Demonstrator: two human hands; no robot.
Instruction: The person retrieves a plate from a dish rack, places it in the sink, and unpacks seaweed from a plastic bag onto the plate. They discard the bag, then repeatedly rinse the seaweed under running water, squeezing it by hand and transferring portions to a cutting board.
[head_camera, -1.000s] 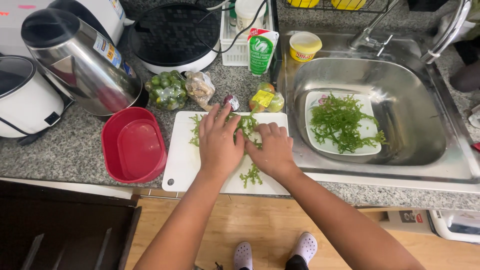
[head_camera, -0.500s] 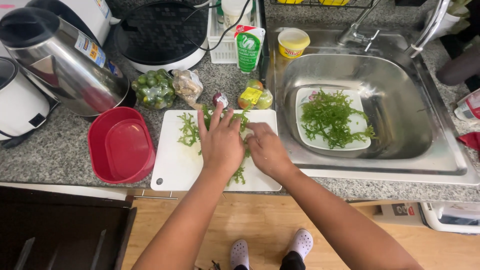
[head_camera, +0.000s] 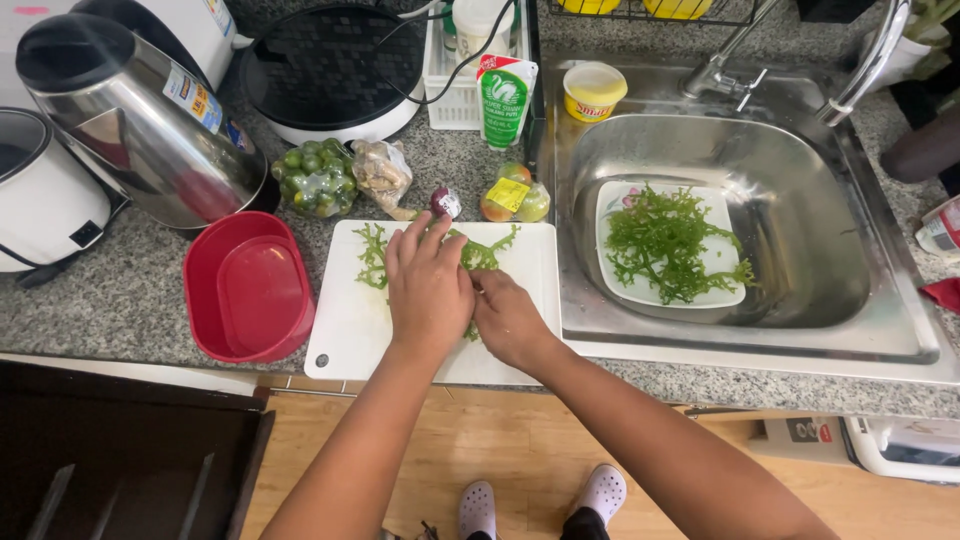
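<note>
Green leafy sprigs (head_camera: 375, 262) lie half hidden under the flat, open left hand (head_camera: 428, 285) on the white cutting board (head_camera: 345, 325). At three o'clock, the right hand (head_camera: 507, 318) touches it, grip unclear. Speckled granite counter (head_camera: 120, 300) surrounds them.

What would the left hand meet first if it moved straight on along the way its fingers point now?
Probably the small purple onion just beyond the cutting board; the left hand points up and slightly right over the greens. Depth is unclear.
</note>
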